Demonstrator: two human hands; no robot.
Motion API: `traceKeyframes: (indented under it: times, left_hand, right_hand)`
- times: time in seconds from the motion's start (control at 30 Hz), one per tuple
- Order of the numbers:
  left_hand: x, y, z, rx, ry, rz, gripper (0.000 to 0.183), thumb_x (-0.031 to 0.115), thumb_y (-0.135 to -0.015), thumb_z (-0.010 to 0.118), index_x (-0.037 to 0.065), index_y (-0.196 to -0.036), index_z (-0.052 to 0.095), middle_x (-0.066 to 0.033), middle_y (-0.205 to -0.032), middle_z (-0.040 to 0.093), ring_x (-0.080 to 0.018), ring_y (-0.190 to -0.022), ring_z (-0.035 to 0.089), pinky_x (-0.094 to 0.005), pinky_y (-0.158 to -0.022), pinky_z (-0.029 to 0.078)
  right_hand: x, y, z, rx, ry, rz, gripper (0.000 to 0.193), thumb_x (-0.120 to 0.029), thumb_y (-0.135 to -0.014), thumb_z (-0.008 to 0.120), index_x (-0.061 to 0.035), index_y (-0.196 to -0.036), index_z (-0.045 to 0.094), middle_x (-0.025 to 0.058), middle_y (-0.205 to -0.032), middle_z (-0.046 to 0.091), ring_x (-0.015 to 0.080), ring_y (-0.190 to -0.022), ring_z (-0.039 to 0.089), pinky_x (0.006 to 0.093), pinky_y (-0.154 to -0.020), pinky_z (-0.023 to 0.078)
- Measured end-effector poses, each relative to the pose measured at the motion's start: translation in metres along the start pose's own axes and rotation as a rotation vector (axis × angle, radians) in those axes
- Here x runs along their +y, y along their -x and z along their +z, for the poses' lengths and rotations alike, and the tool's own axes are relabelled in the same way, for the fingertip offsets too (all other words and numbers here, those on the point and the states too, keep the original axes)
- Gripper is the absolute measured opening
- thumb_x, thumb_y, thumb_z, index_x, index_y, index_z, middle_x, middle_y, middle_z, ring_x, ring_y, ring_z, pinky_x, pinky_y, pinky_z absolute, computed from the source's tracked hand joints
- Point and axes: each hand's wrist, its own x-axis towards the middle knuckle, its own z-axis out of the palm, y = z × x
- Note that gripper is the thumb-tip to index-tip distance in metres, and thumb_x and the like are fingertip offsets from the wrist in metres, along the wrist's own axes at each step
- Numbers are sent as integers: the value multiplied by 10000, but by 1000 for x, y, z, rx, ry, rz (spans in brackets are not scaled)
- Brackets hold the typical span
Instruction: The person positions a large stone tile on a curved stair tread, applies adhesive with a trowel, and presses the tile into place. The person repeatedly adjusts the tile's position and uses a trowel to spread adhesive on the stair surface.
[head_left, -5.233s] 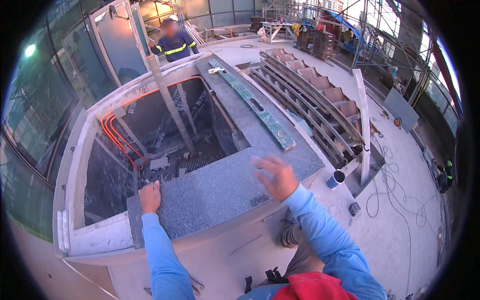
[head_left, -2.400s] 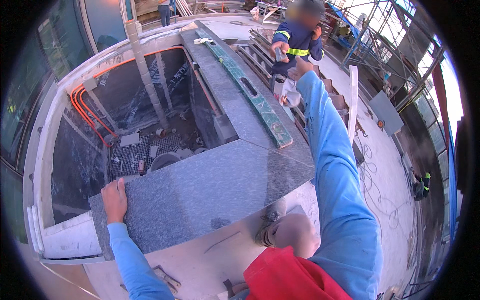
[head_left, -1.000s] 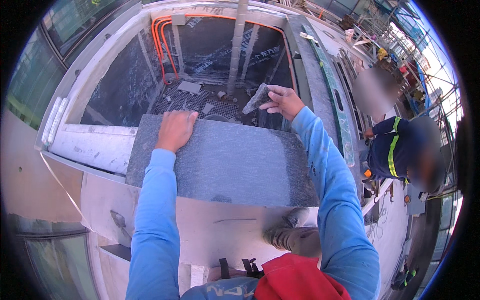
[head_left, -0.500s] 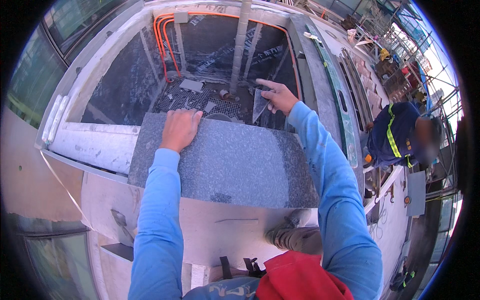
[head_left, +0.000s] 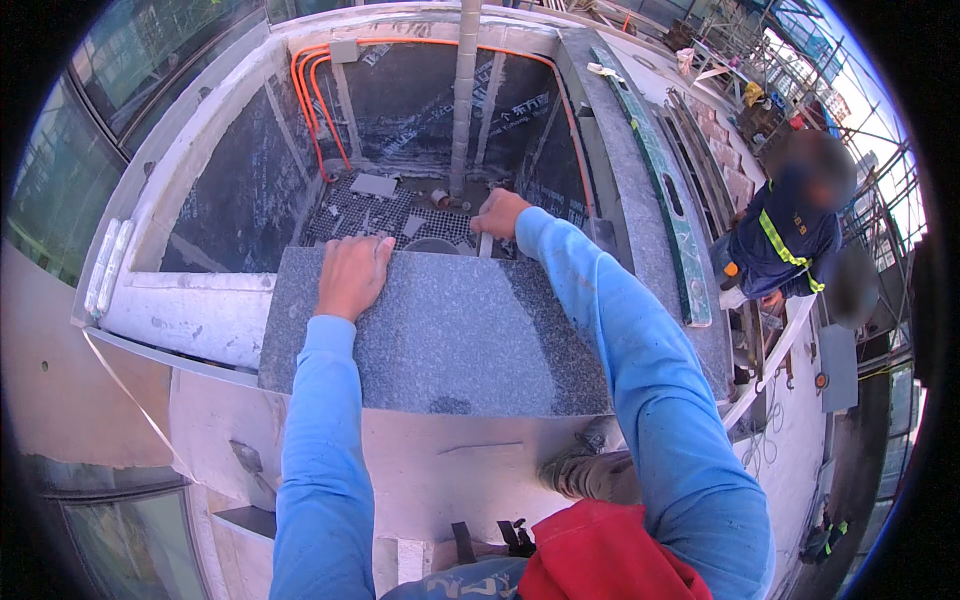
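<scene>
At the far edge of a grey granite slab point(head_left: 450, 335), I see the right hand point(head_left: 501, 215) pinching a thin stone piece point(head_left: 485, 244).

On my feed the piece hangs nearly edge-on below the fingertips, beside the slab's far edge; whether they touch, I can't tell. The slab lies across the near side of an open pit with dark walls point(head_left: 240, 185), a darker band toward its right end. I have the left hand point(head_left: 355, 275) flat on it, fingers over the far edge, well apart from the right hand; how firmly it grips, I can't tell. Inside the pit I make out a vertical pipe point(head_left: 464, 110) and a pale flat tile point(head_left: 374, 186). Along the right side, a green spirit level point(head_left: 690, 270) lies on stone coping point(head_left: 625, 200). Beyond that stands a co-worker in a dark jacket point(head_left: 785, 235) with reflective bands.
</scene>
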Motion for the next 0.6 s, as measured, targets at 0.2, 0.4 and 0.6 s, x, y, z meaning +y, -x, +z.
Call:
traceKeyframes:
  times: [0.2,0.4,0.6]
  left_hand:
    - [0,0,0,22,27,7,435,337,-1036,447,9,-1035,733,-171,-920,713,-332,-916,631,-458,-850,419]
    - [-4,1,3,17,4,8,432,336,-1033,457,-9,-1073,714,-173,-908,707,-337,-923,632,-463,-853,419]
    - [-2,-1,2,12,-15,16,419,329,-1034,460,-1,-1063,716,-169,-901,707,-339,-912,638,-471,-838,423]
  right_hand:
    - [12,-8,-1,-91,15,-119,362,-331,-845,681,19,-900,753,121,-725,671,252,-651,621,391,-659,510]
    - [47,11,-76,49,-466,-113,309,-296,-979,635,-41,-1135,711,-10,-736,583,88,-585,479,270,-493,393]
    - [65,46,-118,185,-1607,-425,239,-196,-1029,500,-76,-1226,564,47,-1044,624,171,-753,538,287,-558,447]
